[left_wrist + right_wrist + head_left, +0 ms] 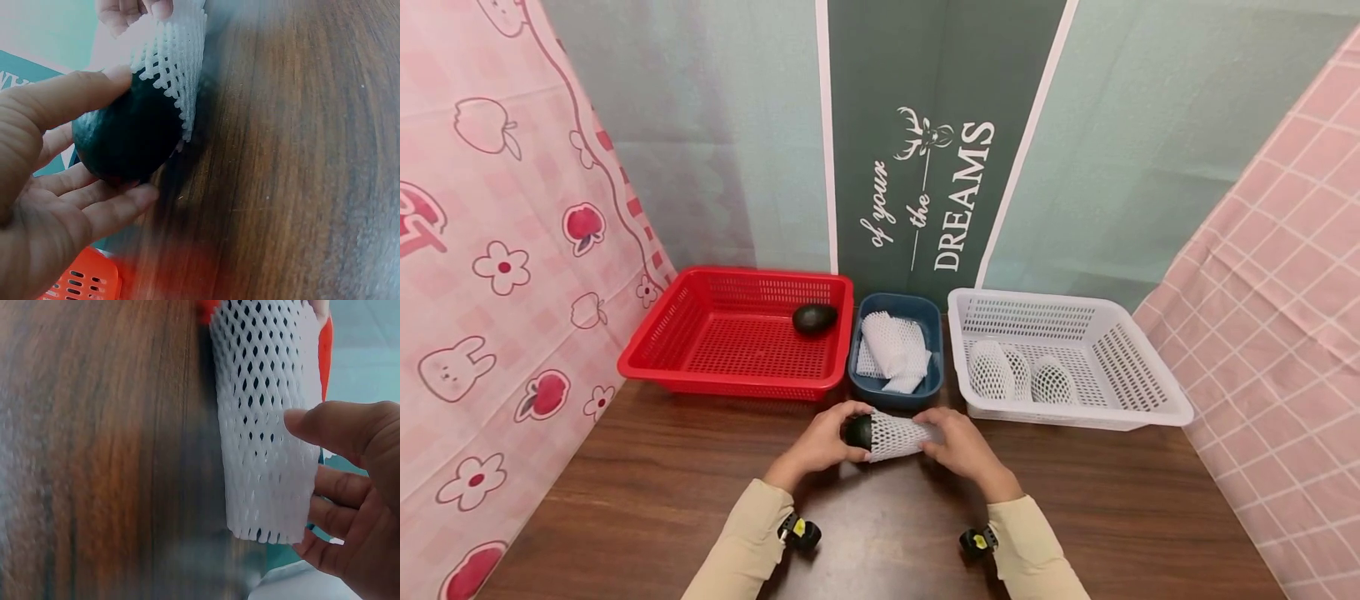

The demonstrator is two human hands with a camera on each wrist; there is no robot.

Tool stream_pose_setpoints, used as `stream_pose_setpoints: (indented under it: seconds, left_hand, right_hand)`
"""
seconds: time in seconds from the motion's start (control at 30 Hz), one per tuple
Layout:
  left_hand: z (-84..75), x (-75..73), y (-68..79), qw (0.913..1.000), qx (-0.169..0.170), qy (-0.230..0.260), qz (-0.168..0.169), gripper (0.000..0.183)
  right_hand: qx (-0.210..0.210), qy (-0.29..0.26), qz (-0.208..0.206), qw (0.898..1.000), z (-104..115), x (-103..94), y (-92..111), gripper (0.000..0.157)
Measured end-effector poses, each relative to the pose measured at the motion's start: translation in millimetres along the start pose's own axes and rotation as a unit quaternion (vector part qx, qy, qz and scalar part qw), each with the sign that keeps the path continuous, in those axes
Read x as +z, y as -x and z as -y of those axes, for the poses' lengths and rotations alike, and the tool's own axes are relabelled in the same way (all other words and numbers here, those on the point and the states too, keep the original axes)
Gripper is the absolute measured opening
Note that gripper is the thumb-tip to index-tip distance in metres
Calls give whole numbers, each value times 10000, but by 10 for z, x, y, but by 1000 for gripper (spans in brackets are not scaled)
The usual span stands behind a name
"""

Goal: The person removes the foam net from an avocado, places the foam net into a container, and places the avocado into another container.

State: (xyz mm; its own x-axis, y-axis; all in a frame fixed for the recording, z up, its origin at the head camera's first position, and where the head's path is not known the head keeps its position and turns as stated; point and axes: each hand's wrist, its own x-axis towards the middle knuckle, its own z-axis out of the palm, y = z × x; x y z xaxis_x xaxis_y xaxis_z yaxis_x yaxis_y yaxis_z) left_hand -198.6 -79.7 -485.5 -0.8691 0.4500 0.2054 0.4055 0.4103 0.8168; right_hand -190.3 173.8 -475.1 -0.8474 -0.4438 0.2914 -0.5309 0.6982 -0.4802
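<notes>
Head view: left hand (822, 442) grips dark-green oval fruit (858, 432); right hand (957, 442) pinches white foam-net sleeve (895, 437), half-on; three sleeved fruits (1018, 375), white plastic basket (1150, 417); bare fruit (814, 318) left, red plastic basket (722, 384).

Head view bright; sheen on table (880, 533); 2 wrist views part-blurred.

Both arms are extended forward and angled inward. The left forearm (736, 550) and right forearm (1037, 550) are covered by cream sleeves; the left wrist (784, 473) and right wrist (997, 482) are exposed. The left hand (824, 439) is set in a grip, its thumb (78, 94) opposed to its curled fingers (119, 209). The right hand (958, 443) is similarly set, thumb (344, 428) opposed to bent fingers (337, 515). The hands are turned toward each other, apart.
</notes>
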Motion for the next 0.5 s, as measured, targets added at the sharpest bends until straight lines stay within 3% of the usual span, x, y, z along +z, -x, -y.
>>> stream_pose_setpoints:
  seconds: [0.17,0.5]
  left_hand:
    - [0,14,-3,9999,-30,-91,-40,58]
    - [13,11,-1,9999,75,-78,-67,57]
  right_hand:
    - [-8,59,63,10000,29,6,-15,20]
    - [-1,125,17,9999,38,8,-14,19]
